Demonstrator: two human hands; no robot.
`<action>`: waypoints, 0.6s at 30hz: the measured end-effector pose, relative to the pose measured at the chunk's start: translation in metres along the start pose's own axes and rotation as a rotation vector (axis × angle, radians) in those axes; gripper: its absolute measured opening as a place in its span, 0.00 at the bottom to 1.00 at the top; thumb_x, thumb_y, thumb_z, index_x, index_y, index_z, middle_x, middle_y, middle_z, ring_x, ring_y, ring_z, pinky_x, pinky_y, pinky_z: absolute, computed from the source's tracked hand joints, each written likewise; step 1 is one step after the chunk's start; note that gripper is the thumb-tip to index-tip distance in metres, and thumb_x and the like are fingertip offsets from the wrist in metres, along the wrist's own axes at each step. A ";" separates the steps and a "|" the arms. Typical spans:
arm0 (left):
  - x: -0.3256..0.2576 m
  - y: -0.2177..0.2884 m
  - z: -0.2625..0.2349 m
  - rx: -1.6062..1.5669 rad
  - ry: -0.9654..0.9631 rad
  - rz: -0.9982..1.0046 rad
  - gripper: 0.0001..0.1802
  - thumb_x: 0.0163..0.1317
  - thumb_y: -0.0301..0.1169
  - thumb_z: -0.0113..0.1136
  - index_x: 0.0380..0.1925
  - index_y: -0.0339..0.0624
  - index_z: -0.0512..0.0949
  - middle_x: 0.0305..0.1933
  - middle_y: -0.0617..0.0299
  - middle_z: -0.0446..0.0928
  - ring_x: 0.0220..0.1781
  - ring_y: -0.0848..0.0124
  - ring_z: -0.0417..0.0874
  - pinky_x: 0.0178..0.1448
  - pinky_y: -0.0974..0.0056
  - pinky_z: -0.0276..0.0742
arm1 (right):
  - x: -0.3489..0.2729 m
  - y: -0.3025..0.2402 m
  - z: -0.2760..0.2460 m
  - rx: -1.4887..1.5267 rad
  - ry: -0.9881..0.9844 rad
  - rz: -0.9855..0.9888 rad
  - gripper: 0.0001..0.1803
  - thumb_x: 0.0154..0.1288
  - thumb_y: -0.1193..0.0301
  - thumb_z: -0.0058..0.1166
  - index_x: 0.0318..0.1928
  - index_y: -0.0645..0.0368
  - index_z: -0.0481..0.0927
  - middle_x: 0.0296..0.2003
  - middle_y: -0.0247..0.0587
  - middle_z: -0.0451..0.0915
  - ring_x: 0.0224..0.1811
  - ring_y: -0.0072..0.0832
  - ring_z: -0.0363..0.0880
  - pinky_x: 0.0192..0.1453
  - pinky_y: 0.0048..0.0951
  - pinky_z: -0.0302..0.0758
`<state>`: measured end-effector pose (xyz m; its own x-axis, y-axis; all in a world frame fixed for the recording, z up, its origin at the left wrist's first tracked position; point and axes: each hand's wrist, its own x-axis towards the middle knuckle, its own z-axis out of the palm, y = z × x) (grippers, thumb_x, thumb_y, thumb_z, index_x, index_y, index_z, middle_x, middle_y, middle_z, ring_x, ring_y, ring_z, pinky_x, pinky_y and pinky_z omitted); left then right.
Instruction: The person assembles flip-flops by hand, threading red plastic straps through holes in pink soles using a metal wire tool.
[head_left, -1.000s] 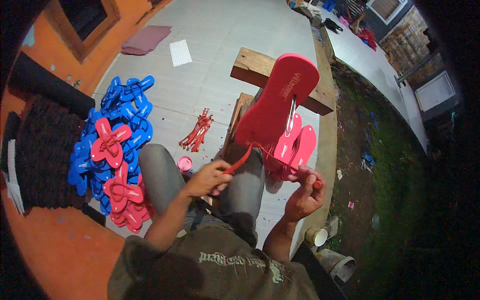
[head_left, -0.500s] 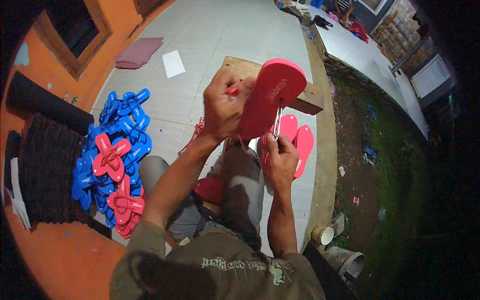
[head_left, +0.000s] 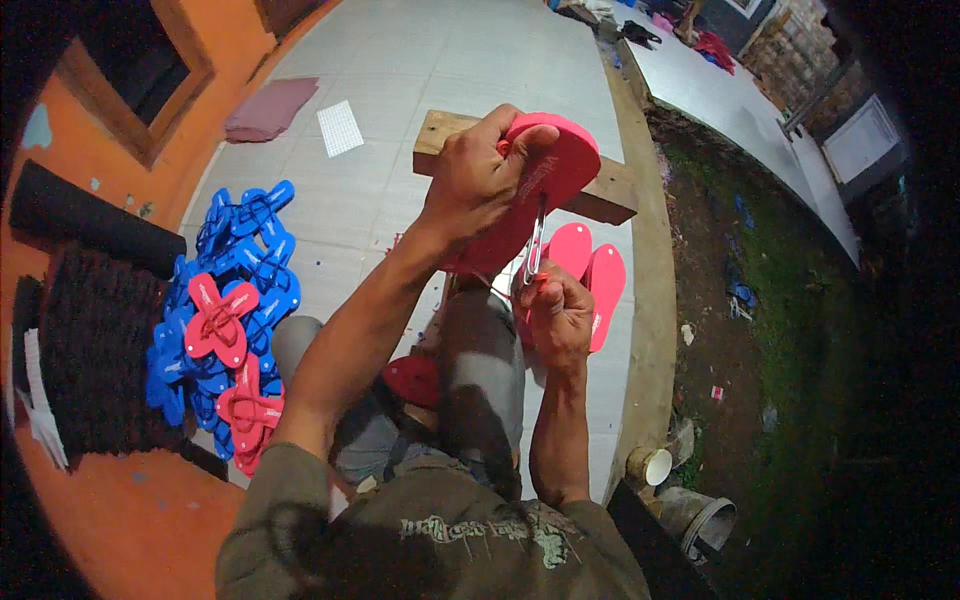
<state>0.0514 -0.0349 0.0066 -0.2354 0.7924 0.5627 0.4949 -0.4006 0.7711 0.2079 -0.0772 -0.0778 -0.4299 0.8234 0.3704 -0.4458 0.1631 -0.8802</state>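
The pink flip-flop sole (head_left: 568,172) is positioned against a wooden beam (head_left: 608,195). Its edge is now clasped by the left hand (head_left: 483,178), the thumb newly laid across its face; a red strap end (head_left: 541,281) is pinched by the right hand (head_left: 562,318) beside the metal wire loop (head_left: 534,245). Sole and strap are thus both secured.

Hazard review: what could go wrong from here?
1. The left hand grips the red sole at its edge; if that hold slips, the sole might twist.
2. The metal loop projects from the sole right by the right hand; a sudden jerk could jab it.
3. The red strap end at the right hand could slip loose.
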 end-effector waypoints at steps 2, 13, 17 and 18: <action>0.000 0.005 -0.001 0.031 -0.031 -0.031 0.20 0.57 0.47 0.51 0.26 0.39 0.72 0.21 0.50 0.73 0.27 0.54 0.77 0.29 0.59 0.69 | 0.001 0.001 -0.001 0.013 -0.013 0.010 0.18 0.60 0.56 0.48 0.33 0.61 0.75 0.22 0.32 0.70 0.25 0.18 0.66 0.28 0.18 0.61; -0.002 0.003 0.003 -0.019 0.031 -0.045 0.26 0.53 0.56 0.52 0.24 0.40 0.72 0.17 0.55 0.72 0.21 0.62 0.75 0.26 0.61 0.68 | 0.010 -0.006 -0.015 -0.015 -0.130 0.110 0.16 0.60 0.60 0.50 0.27 0.63 0.76 0.20 0.34 0.74 0.24 0.19 0.70 0.28 0.20 0.65; -0.002 0.001 0.006 -0.002 0.072 -0.036 0.26 0.52 0.56 0.53 0.23 0.40 0.72 0.16 0.55 0.72 0.20 0.62 0.76 0.24 0.61 0.68 | 0.017 -0.008 -0.018 -0.082 -0.193 0.086 0.15 0.59 0.63 0.50 0.24 0.63 0.77 0.17 0.33 0.74 0.21 0.19 0.70 0.28 0.20 0.66; -0.001 -0.001 0.006 -0.014 0.074 -0.026 0.26 0.53 0.56 0.53 0.23 0.40 0.72 0.16 0.55 0.72 0.20 0.62 0.76 0.24 0.61 0.68 | 0.018 -0.008 -0.016 -0.121 -0.206 0.069 0.16 0.59 0.63 0.50 0.23 0.63 0.77 0.17 0.33 0.74 0.21 0.19 0.70 0.28 0.19 0.66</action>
<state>0.0565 -0.0328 0.0033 -0.3096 0.7666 0.5625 0.4764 -0.3869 0.7895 0.2161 -0.0550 -0.0687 -0.6129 0.7084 0.3500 -0.3175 0.1847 -0.9301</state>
